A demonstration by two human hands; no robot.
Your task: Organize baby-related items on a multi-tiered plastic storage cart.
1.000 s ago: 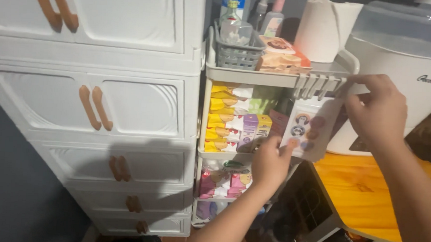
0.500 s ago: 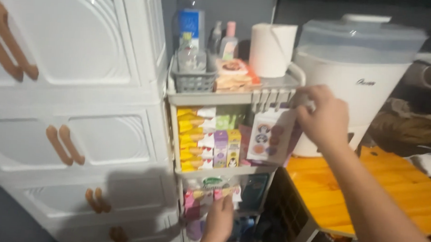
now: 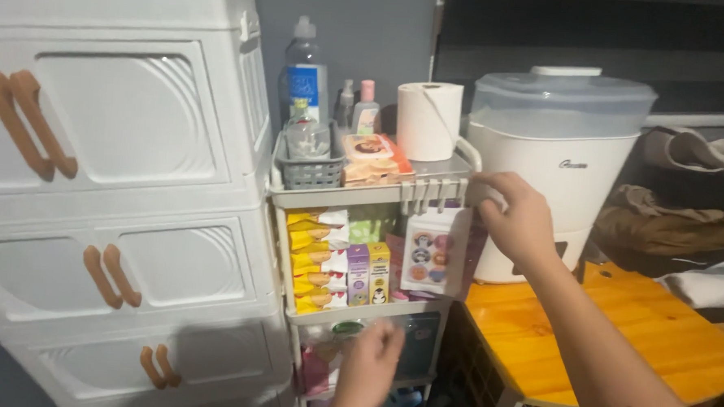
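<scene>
My right hand [image 3: 517, 220] pinches the top of a clear plastic packet [image 3: 431, 251] with round coloured stickers, holding it against the hooks [image 3: 431, 193] at the right end of the white shelf cart's top tier [image 3: 362, 197]. The packet hangs down in front of the cart's middle shelf. My left hand [image 3: 369, 368] is low, in front of the cart's lower shelf, fingers loosely curled near the pink packs [image 3: 314, 371]; I cannot see anything in it.
White plastic drawer cabinet [image 3: 125, 218] with tan handles stands left. On the cart top: grey basket [image 3: 308, 170], bottles [image 3: 305, 71], paper roll [image 3: 428, 119], wipes pack [image 3: 372, 157]. Yellow packs [image 3: 315, 258] fill the middle shelf. A white appliance [image 3: 555, 155] sits on an orange table [image 3: 609, 328].
The view pulled back and up. My left hand dropped from the packet's lower corner to the lower shelf. My right hand kept the packet's top at the hooks.
</scene>
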